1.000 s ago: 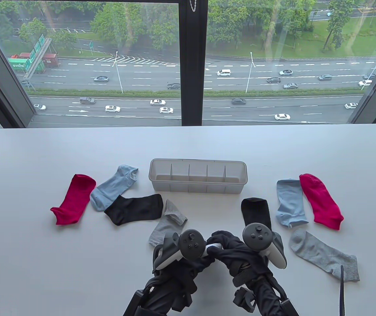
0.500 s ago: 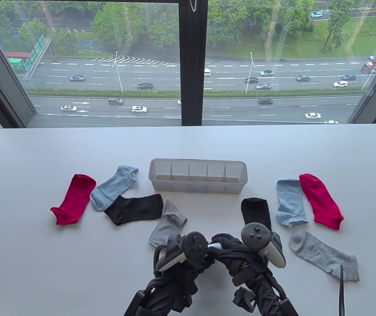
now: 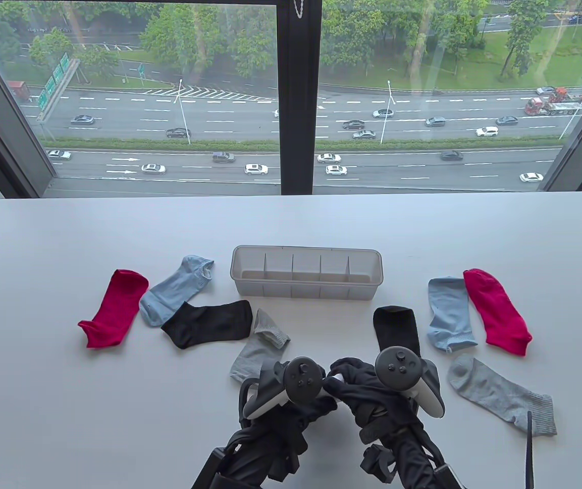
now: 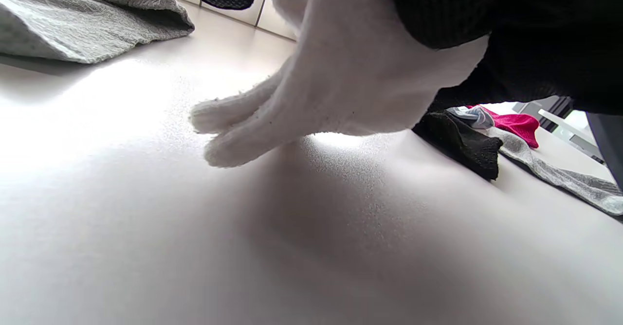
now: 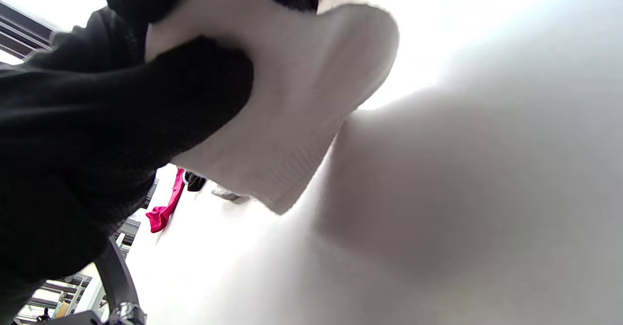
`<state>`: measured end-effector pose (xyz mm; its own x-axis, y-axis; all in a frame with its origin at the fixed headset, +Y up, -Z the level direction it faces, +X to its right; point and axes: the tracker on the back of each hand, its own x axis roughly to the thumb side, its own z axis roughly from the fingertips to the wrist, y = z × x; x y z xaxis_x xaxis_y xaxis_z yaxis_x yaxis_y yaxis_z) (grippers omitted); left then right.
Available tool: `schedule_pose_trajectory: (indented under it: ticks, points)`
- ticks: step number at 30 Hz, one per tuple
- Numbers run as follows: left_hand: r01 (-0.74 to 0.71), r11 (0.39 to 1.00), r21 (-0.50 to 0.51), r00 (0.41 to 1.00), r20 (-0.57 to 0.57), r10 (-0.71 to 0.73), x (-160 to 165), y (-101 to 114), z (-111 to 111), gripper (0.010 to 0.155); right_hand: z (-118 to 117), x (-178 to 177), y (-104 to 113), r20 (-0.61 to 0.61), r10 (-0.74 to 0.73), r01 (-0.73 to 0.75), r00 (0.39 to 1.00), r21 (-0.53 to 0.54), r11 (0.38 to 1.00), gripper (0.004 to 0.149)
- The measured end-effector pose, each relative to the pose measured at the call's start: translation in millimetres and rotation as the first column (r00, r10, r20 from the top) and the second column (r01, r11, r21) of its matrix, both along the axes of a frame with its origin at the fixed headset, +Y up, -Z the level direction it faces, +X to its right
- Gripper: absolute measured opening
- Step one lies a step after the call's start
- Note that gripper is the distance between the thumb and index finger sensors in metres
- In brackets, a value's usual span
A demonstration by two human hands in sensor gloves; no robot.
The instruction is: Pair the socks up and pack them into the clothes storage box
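Both gloved hands meet low at the table's front centre and grip a white sock [image 3: 335,377] between them. My left hand [image 3: 321,395] holds one end and my right hand [image 3: 349,376] the other. In the left wrist view the white sock [image 4: 350,72] hangs down with its tip touching the table. In the right wrist view black fingers [image 5: 146,101] pinch the white sock [image 5: 302,101]. The clear storage box [image 3: 306,293] stands behind the hands with several empty compartments.
Left of the box lie a red sock [image 3: 115,308], a light blue sock [image 3: 176,288], a black sock [image 3: 209,322] and a grey sock [image 3: 259,349]. On the right lie a black sock [image 3: 397,328], a light blue one [image 3: 449,313], a red one [image 3: 497,310] and a grey one [image 3: 500,395].
The hands have drawn slightly closer together over the white sock, so less of it shows between them. The socks on the table and the box have not moved.
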<state>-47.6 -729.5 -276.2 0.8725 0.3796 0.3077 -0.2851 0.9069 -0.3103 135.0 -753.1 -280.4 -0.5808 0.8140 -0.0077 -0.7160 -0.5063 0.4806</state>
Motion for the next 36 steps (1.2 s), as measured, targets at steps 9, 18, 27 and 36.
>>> schedule_pose_trajectory:
  ticks: [9,18,27,36]
  points:
    - [0.007,1.000,0.026,1.000,0.030,-0.008,3.3,0.8,1.0,0.050,0.0,1.1,2.8,0.000,-0.018,0.018,1.000,0.016,1.000,0.051]
    - [0.010,0.995,0.099,1.000,0.001,-0.010,5.7,5.8,2.9,0.052,1.7,-0.1,-2.6,0.032,-0.056,0.057,0.998,-0.038,0.998,0.058]
    - [0.023,0.999,0.037,1.000,0.003,-0.023,0.5,3.8,0.5,0.055,-0.1,-0.9,0.4,-0.020,-0.083,0.083,0.996,-0.036,0.996,0.050]
    - [-0.047,0.993,0.113,0.999,0.013,0.046,-0.5,9.9,3.4,0.054,-0.7,4.6,0.5,0.000,-0.120,0.120,0.993,-0.025,0.992,0.070]
